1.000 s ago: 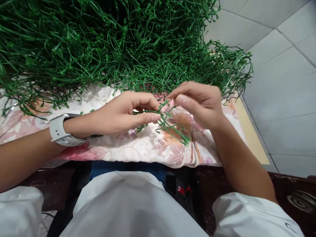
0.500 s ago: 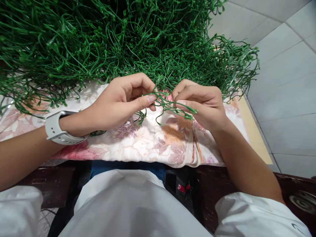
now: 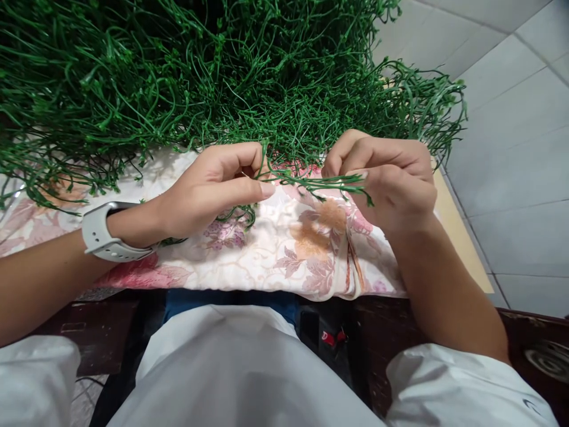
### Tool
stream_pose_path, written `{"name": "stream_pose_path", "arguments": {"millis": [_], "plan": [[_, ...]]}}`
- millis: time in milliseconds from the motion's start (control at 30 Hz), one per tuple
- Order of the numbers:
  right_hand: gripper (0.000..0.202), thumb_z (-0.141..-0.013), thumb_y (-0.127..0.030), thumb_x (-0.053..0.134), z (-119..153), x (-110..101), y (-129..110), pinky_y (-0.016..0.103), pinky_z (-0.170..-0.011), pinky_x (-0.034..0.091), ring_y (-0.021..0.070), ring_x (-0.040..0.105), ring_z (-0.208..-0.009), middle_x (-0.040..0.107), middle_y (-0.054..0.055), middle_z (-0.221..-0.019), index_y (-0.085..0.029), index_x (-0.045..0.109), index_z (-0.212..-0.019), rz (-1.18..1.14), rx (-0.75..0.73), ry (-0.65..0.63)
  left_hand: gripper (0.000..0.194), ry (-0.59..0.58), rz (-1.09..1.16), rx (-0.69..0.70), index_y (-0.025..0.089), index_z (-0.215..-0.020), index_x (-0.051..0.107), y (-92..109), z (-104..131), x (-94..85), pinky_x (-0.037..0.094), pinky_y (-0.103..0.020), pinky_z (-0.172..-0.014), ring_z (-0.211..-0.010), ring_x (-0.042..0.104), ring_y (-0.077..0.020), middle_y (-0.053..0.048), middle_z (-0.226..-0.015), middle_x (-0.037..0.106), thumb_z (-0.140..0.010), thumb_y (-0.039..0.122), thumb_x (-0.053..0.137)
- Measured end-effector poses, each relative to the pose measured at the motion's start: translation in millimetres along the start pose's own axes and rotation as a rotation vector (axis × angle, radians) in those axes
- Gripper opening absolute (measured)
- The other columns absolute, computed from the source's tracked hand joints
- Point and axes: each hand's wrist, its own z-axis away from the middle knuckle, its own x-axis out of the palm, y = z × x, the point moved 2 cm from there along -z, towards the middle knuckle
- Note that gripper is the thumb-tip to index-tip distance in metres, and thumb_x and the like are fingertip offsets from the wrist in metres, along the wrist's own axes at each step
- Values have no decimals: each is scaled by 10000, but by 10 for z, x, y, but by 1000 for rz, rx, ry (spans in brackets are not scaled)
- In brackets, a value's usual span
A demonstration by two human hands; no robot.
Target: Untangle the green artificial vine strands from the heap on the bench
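A small bunch of green plastic plant stems (image 3: 306, 179) stretches sideways between my two hands, above a floral cloth (image 3: 253, 267). My left hand (image 3: 217, 193) pinches its left end between thumb and forefinger. At the other side, my right hand (image 3: 391, 181) has its fingers closed on the stems, whose tips lie across the thumb. More stems (image 3: 244, 214) show below my left hand, partly hidden by it. Just beyond both hands rises a big tangled heap of the same green stems (image 3: 178, 77).
Several thin bands (image 3: 349, 267) hang at the cloth's front edge. A tan board edge (image 3: 466, 249) shows at the right, beside pale tiles (image 3: 524, 160). Dark wood (image 3: 386, 338) lies under the front edge. A white watch (image 3: 106, 231) is on my left wrist.
My right hand has moved to the right, away from my left hand. The stems between them are now drawn straighter and closer together. My left hand has shifted slightly left.
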Motion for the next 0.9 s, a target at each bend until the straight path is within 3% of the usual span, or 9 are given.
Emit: {"name": "stream_pose_path", "arguments": {"millis": [200, 333, 433, 500, 567, 600, 667, 767, 900], "plan": [[334, -880, -429, 769, 30, 28, 100, 342, -681, 442, 161, 515, -653, 619, 37, -732, -203, 639, -670, 12, 52, -73, 448, 25, -94, 28, 197, -623, 531, 10, 4, 30, 341, -281, -526, -580, 463, -99, 6, -614, 560, -934, 440, 741], [396, -927, -660, 644, 55, -7, 116, 385, -765, 515, 231, 604, -853, 656, 69, -964, -267, 647, -980, 262, 43, 179, 420, 68, -120, 58, 194, -624, 603, 25, -14, 16, 430, -271, -566, -611, 546, -115, 0, -602, 602, -946, 430, 734], [327, -940, -617, 662, 105, 2, 45, 451, -877, 525, 285, 618, -982, 619, 72, -1035, -311, 619, -1045, 538, -209, 322, 418, 74, -134, 65, 198, -636, 621, 21, -15, 3, 467, -268, -569, -631, 582, -133, -8, -588, 612, -944, 454, 739], [240, -919, -479, 745, 138, 70, 14, 493, -914, 507, 309, 622, -984, 629, 68, -1002, -332, 642, -1079, 696, -394, 205, 429, 55, -138, 65, 203, -643, 628, 9, -11, 0, 482, -273, -570, -640, 593, -142, -16, -589, 620, -952, 481, 730], [354, -877, -389, 812, 165, 143, 17, 510, -909, 495, 317, 630, -969, 661, 72, -1012, -349, 656, -1193, 794, -497, 71, 443, 40, -133, 67, 206, -649, 636, -6, -7, -3, 487, -276, -564, -643, 605, -149, -23, -581, 618, -961, 511, 716], [437, -863, -384, 829, 175, 163, 22, 508, -904, 497, 318, 634, -973, 670, 74, -1035, -358, 647, -1259, 806, -517, 69, 446, 37, -130, 67, 208, -655, 643, -14, -4, -6, 487, -276, -559, -644, 611, -152, -25, -576, 615, -965, 522, 710], [560, -829, -417, 865, 190, 172, 25, 497, -915, 513, 323, 635, -1019, 662, 65, -1055, -386, 627, -1335, 784, -523, 157, 444, 38, -124, 66, 210, -670, 662, -32, 4, -15, 490, -272, -553, -643, 623, -155, -28, -573, 614, -973, 533, 697], [549, -763, -464, 917, 214, 164, -3, 483, -944, 531, 316, 625, -1033, 632, 48, -1072, -423, 679, -1256, 802, -532, 252, 442, 31, -120, 50, 215, -692, 686, -56, 16, -27, 508, -272, -556, -643, 637, -155, -35, -592, 628, -987, 544, 677], [323, -838, -518, 857, 216, 179, -4, 529, -1015, 509, 346, 642, -1101, 666, 82, -1124, -354, 780, -1106, 924, -338, 92, 446, 0, -100, 33, 219, -705, 699, -49, 23, -18, 520, -272, -555, -648, 656, -159, -46, -598, 644, -984, 566, 676]]}}
